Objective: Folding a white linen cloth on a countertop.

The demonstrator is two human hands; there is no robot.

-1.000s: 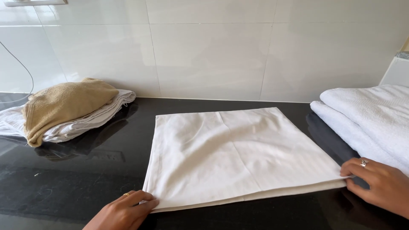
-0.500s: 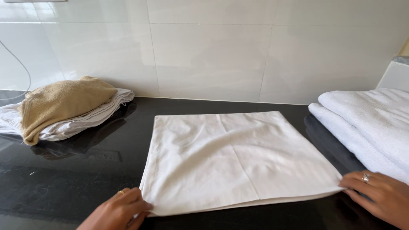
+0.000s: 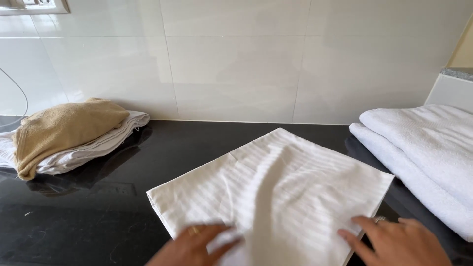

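Head view puts the white striped cloth (image 3: 276, 192) low in the middle of the frame, lying folded on the black counter (image 3: 98, 216), turned so one corner points up toward the tiled wall (image 3: 236, 59) and another toward the right. You have both hands on its near edge. Your left hand (image 3: 189, 249), at the bottom centre-left, is blurred; its fingers seem closed around a bunched bit of fabric, though you cannot tell for sure how tight that hold is. Your right hand (image 3: 394, 244), at the lower right, rests with its fingers reaching onto the cloth near the right-hand edge, more flat than pinching.

Judge the cloth as light, thin and limp: it drapes, shows a raised ridge running up its middle, and has no stiffness to hold a shape by itself. It will likely slide easily on the glossy counter, so a flat palm can pin it while the other hand pulls. The layers may slip apart, so take hold at corners or along a folded edge, catching all layers together between thumb and fingers. Nothing here is fragile.

Further out, a stack of thick white towels (image 3: 423, 148) sits at the right edge of the frame, close to the cloth's right corner. At the left edge, well apart, a tan towel (image 3: 64, 128) lies on top of a crumpled white cloth (image 3: 84, 150).
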